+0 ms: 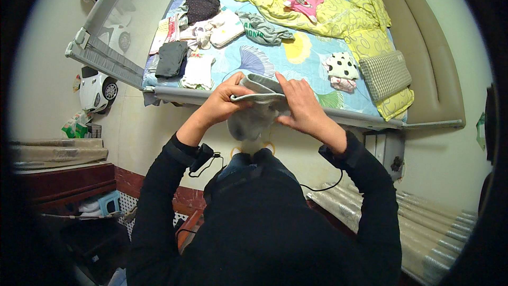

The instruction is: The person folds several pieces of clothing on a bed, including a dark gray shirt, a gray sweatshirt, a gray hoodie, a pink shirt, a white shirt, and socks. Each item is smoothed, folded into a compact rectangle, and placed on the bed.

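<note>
A light grey garment [254,120] with a wide opening at its top hangs in front of me, just off the near edge of the bed. My left hand [225,101] pinches the rim of that opening on one side. On the other side my right hand [305,104] grips it between thumb and fingers. Folds hide the garment's full shape. Beyond my hands, on the bed, lie a dark grey folded garment [171,59], a white garment [198,72], a crumpled grey shirt [266,30] and a black dotted garment [202,7]. A white garment with black spots [341,64] lies folded farther right.
The bed has a blue patterned sheet [222,69], a yellow quilt [330,19], a pink garment [304,3] and a checked pillow [385,76]. A grey bed rail [106,59] stands at left, near a white toy car [94,92]. Plastic-wrapped rolls [423,222] lie behind right.
</note>
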A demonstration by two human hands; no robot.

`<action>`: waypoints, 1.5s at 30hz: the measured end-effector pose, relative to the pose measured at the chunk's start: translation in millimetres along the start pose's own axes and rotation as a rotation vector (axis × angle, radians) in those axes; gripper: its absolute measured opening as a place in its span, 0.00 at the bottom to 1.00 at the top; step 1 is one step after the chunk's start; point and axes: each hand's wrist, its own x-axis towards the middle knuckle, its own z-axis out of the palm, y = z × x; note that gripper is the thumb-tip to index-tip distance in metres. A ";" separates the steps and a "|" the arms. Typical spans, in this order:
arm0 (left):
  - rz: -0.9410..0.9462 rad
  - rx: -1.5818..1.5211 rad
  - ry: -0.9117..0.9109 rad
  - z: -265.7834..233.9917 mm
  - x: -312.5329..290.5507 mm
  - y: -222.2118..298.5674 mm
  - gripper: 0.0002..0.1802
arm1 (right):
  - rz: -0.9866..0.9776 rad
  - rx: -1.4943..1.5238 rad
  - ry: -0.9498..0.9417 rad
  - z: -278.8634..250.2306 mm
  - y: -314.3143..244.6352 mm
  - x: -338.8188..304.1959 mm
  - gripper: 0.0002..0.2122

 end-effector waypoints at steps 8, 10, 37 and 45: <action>0.117 -0.063 0.227 -0.2 -0.1 17.2 0.12 | -0.113 0.179 0.049 -25.1 13.1 20.2 0.17; 0.166 -0.022 0.220 -3.8 1.2 24.0 0.13 | -0.136 0.156 0.037 -44.3 5.7 22.3 0.17; 0.007 -0.485 0.074 32.3 -16.0 -147.9 0.43 | 0.267 0.446 0.026 -153.6 -78.4 34.1 0.08; -0.173 0.341 -0.356 46.5 -64.7 -289.2 0.17 | 0.328 0.536 0.534 -210.0 -79.9 -62.4 0.21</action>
